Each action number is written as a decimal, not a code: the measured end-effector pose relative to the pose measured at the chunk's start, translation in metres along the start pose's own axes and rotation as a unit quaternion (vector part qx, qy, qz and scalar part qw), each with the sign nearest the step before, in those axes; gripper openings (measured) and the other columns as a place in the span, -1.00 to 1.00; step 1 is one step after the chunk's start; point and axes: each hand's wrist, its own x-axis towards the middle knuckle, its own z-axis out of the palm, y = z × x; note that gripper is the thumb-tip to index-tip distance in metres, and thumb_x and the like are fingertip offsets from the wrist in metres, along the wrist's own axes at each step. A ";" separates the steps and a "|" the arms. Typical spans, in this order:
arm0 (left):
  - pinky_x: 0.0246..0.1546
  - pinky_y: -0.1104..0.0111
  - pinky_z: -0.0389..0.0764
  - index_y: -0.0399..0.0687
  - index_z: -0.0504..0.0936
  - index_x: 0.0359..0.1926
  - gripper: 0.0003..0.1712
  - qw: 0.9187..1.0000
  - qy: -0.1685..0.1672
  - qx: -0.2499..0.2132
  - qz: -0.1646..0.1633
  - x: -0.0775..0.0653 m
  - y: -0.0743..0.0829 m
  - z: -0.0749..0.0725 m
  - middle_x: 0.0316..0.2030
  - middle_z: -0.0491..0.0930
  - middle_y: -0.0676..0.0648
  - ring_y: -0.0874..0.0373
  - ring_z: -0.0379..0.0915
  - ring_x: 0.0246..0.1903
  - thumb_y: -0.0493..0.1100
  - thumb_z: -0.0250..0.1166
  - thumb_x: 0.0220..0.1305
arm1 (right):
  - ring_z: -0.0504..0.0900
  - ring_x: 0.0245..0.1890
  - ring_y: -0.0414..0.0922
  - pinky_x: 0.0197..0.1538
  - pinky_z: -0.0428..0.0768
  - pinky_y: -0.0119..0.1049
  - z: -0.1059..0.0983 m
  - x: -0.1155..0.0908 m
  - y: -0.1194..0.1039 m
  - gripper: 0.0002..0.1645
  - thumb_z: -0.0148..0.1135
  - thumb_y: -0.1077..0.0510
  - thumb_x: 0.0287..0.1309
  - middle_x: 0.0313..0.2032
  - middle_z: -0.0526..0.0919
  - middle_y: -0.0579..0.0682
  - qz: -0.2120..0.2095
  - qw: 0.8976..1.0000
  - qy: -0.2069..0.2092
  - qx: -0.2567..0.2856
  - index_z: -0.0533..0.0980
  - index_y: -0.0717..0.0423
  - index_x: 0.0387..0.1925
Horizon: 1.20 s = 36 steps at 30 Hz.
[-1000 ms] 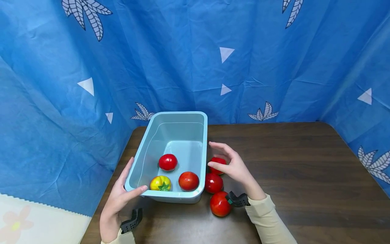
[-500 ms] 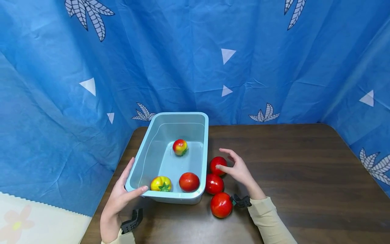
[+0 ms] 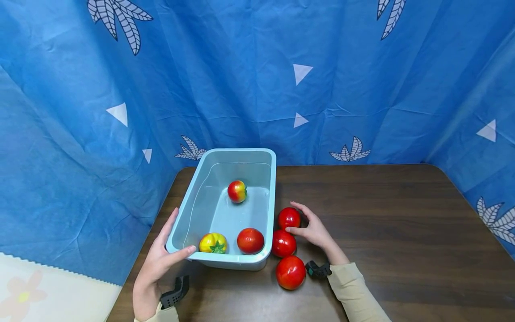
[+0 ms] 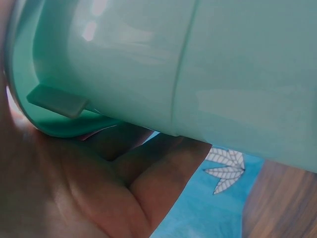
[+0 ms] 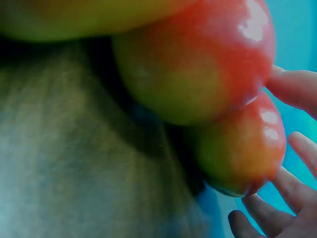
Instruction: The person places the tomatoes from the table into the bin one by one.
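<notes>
At the near left corner of the light blue plastic bin [image 3: 273,192], my left hand [image 3: 158,259] grips the wall, thumb over the rim and fingers along the outside. The bin wall [image 4: 223,64] fills most of the left wrist view. My right hand [image 3: 315,230] curves around the farthest of three glossy red fruits [image 3: 289,217], thumb and fingertips right at its edges, a gap at the palm. The middle fruit [image 3: 284,243] and nearest fruit [image 3: 290,272] stand in line beside the bin. The right wrist view shows yellow-green undersides on the red fruits [image 5: 198,64].
Inside the bin lie a yellow ribbed fruit with a green calyx [image 3: 213,243], a red fruit [image 3: 250,241] and a smaller red-yellow fruit [image 3: 237,191]. A blue curtain [image 3: 257,80] hangs behind the dark wooden table [image 3: 394,232].
My right hand has moved from the bin's right rim down to the farthest red fruit. Inside the bin, the red-yellow fruit has rolled away toward the far end. The left hand keeps its grip.
</notes>
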 end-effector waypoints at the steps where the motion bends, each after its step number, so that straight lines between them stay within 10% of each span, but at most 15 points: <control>1: -0.06 0.40 0.49 0.12 -0.10 0.48 0.11 1.000 0.000 0.000 -0.001 0.000 0.000 0.000 0.38 -0.01 -0.18 -0.05 0.17 0.12 -0.46 0.32 0.02 | 0.29 0.20 0.15 0.03 0.48 0.09 0.001 0.000 0.001 -0.10 0.44 0.16 -0.11 0.25 0.31 0.13 -0.001 1.000 -0.001 -0.001 0.26 0.06 0.30; 21: -0.05 0.40 0.48 0.14 -0.10 0.48 0.11 1.000 -0.002 -0.009 -0.014 -0.001 0.002 0.000 0.39 -0.04 -0.19 -0.06 0.14 0.13 -0.44 0.32 0.03 | 0.36 0.12 0.22 0.05 0.44 0.15 -0.002 -0.016 -0.040 -0.22 0.35 0.28 -0.04 0.15 0.39 0.26 0.025 1.000 0.003 -0.018 0.27 0.26 0.25; 36: -0.04 0.39 0.48 0.15 -0.10 0.48 0.12 1.000 -0.002 -0.005 -0.012 -0.001 0.001 0.000 0.38 -0.02 -0.19 -0.07 0.13 0.14 -0.43 0.33 0.02 | 0.40 0.10 0.12 -0.05 0.55 -0.02 -0.011 -0.007 -0.015 -0.12 0.45 0.08 -0.11 0.16 0.40 0.09 0.007 1.000 0.008 0.005 0.28 0.03 0.28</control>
